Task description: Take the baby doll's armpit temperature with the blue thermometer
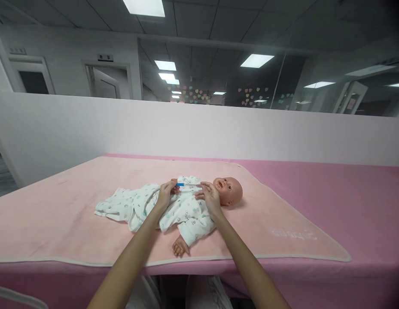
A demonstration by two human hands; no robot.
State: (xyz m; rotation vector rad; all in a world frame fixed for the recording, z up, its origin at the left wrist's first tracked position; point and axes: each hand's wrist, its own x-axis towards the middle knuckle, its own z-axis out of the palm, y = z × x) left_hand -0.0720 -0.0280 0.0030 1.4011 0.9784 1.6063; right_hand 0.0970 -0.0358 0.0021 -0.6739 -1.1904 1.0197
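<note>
A baby doll (186, 210) in a white printed outfit lies on its back, its head to the right. Above its chest is a slim, thermometer-like stick (190, 185) with a blue end. My left hand (168, 193) pinches the blue end between closed fingers. At the stick's other, thinner end, the thumb and forefinger of my right hand (210, 198) are closed on it, the remaining fingers bent over the doll's chest by its chin. The doll's near hand (181, 247) rests palm-down below my wrists.
A peach blanket (276, 223) with a pale edge lies under the doll, over a pink table cover (354, 206). Behind the table rises a white partition (199, 131), with windows above it. A curved white bar (19, 295) shows at the lower left.
</note>
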